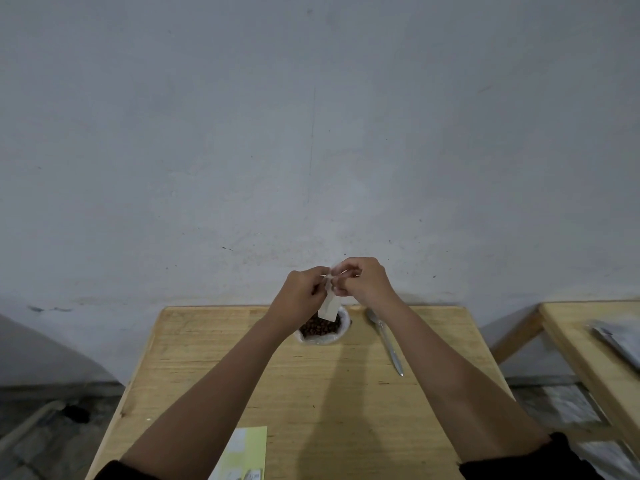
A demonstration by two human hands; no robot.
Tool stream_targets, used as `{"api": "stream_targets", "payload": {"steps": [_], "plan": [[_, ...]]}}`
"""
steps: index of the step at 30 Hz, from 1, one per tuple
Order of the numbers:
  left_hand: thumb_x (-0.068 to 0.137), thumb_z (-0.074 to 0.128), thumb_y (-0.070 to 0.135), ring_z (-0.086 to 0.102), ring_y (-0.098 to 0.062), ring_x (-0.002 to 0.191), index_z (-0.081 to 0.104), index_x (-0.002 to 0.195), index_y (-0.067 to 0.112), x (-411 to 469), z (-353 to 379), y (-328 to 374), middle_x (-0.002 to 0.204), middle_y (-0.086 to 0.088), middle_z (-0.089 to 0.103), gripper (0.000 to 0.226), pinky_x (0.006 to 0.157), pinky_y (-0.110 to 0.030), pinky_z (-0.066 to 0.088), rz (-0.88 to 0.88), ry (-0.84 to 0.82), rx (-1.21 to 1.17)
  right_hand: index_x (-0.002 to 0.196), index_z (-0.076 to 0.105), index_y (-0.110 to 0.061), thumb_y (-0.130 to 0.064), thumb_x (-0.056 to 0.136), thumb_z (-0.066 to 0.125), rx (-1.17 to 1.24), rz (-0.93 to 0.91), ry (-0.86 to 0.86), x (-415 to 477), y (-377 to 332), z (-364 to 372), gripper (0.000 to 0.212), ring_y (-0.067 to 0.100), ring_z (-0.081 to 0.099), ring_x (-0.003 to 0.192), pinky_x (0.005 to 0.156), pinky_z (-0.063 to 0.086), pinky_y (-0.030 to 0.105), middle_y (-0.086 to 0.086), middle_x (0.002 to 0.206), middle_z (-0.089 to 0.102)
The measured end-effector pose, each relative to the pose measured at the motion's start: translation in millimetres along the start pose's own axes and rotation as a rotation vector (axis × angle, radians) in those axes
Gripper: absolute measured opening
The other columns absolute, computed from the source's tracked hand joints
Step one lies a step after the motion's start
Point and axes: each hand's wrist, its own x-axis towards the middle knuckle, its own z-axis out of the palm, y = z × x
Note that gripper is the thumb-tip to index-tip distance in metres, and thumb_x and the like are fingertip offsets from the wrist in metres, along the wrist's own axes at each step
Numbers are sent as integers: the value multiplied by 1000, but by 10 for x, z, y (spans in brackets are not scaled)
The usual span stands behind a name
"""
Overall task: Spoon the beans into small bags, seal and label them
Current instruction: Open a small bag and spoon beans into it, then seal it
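Both hands are raised above the far edge of the wooden table (311,382). My left hand (303,292) and my right hand (362,278) pinch the top of a small pale bag (329,308), which hangs down between them. Directly below it stands an open white bag of brown beans (320,329). A metal spoon (386,339) lies on the table to the right of the beans, its bowl pointing away from me. A yellow-green label sheet (247,452) lies at the near edge, between my forearms.
A grey wall rises right behind the table. A second wooden table (588,344) stands to the right with a stack of clear plastic bags (620,341) on it. A gap of floor separates the two tables.
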Motion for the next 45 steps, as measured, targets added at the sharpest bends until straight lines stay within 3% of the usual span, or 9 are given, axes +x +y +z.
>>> {"api": "stream_targets", "payload": {"steps": [14, 22, 24, 27, 30, 34, 38, 42, 45], "plan": [[89, 51, -2, 50, 3, 46, 64, 110, -1, 9, -16, 107, 52, 15, 44, 25, 49, -10, 34, 74, -33, 45, 77, 67, -1, 15, 79, 57, -60, -55, 1, -45, -5, -94, 19, 19, 64, 62, 70, 60, 30, 16, 71, 64], [85, 50, -6, 48, 1, 45, 64, 112, -1, 17, -5, 101, 53, 13, 45, 30, 48, -12, 34, 95, -74, 89, 70, 66, -3, 19, 76, 48, -177, -74, -36, -22, -30, -163, 30, 18, 62, 58, 67, 59, 33, 7, 63, 63], [85, 51, -7, 58, 0, 55, 63, 115, -1, -5, -27, 69, 61, 3, 61, 32, 55, -12, 42, 73, -74, 74, 70, 68, -6, 16, 78, 46, -279, -90, -36, -3, -2, -199, 32, 17, 61, 58, 68, 58, 33, 1, 62, 62], [87, 56, -5, 70, -26, 84, 61, 119, -3, 8, -95, -27, 92, -17, 73, 32, 79, -35, 55, 2, -23, 11, 72, 71, -10, 14, 77, 45, -386, -124, -65, -27, 59, -215, 35, 12, 59, 57, 59, 53, 23, -4, 62, 61], [90, 58, 5, 63, -30, 62, 61, 119, 4, 52, -108, 13, 81, -20, 72, 30, 65, -35, 54, -25, -53, -28, 72, 71, -8, 13, 77, 48, -214, -80, -4, -37, 95, -180, 32, 15, 62, 58, 62, 56, 20, 7, 66, 65], [93, 56, 13, 68, -15, 84, 58, 124, 10, 45, -68, 93, 99, -10, 71, 32, 79, -26, 56, -73, -135, -170, 74, 69, -5, 7, 83, 48, -136, -36, -22, -30, 26, -250, 25, 11, 64, 60, 61, 56, 18, 7, 72, 67], [94, 55, 16, 52, -4, 117, 46, 137, 13, -3, -46, 146, 131, 0, 55, 44, 86, -5, 44, -86, -212, -228, 81, 68, -3, 1, 82, 53, -182, -37, -150, -44, -87, -352, 16, 13, 64, 67, 63, 53, 19, 6, 76, 67], [92, 59, 31, 24, -1, 139, 21, 149, 23, -15, -35, 174, 153, 10, 23, 69, 108, -17, 29, -49, -279, -243, 75, 64, -5, 2, 80, 54, -214, -49, -212, -54, -186, -387, 13, 14, 63, 66, 65, 55, 20, 8, 73, 65], [82, 69, 42, 4, 8, 139, 4, 150, 29, -29, -73, 210, 155, 19, 3, 95, 112, -18, 13, 7, -298, -164, 77, 63, -3, 2, 79, 55, -234, -50, -227, -52, -248, -403, 10, 13, 62, 62, 65, 55, 20, 7, 69, 64]]}}
